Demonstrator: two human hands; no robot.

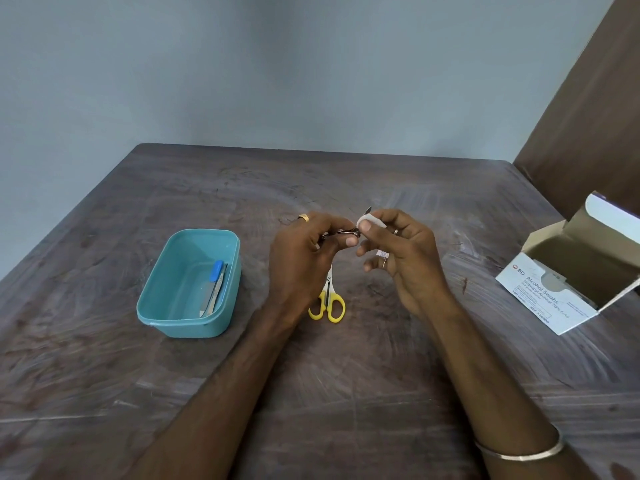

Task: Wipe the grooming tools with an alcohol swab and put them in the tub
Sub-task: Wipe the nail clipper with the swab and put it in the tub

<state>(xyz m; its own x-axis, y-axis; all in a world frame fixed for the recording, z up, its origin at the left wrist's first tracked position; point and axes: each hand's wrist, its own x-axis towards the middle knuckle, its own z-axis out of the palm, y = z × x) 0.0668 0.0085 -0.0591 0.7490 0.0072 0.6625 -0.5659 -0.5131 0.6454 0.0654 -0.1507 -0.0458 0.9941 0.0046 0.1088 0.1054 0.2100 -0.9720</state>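
While the left hand [304, 251] grips a metal nail clipper [341, 233] above mid-counter [381, 375], the right hand [398, 251] pinches a white swab [369, 221] against its tip; yellow-handled scissors [327, 303] lie below, the teal tub [188, 327] left, the swab box [554, 299] near the right edge.

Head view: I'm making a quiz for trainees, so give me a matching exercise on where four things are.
Things:
1. scissors
2. nail file
3. swab
4. nail clipper

Places:
A. inside the tub
B. pinched in the right hand
C. on the table, below the hands
D. held in the left hand

Pairs: 1-C, 2-A, 3-B, 4-D
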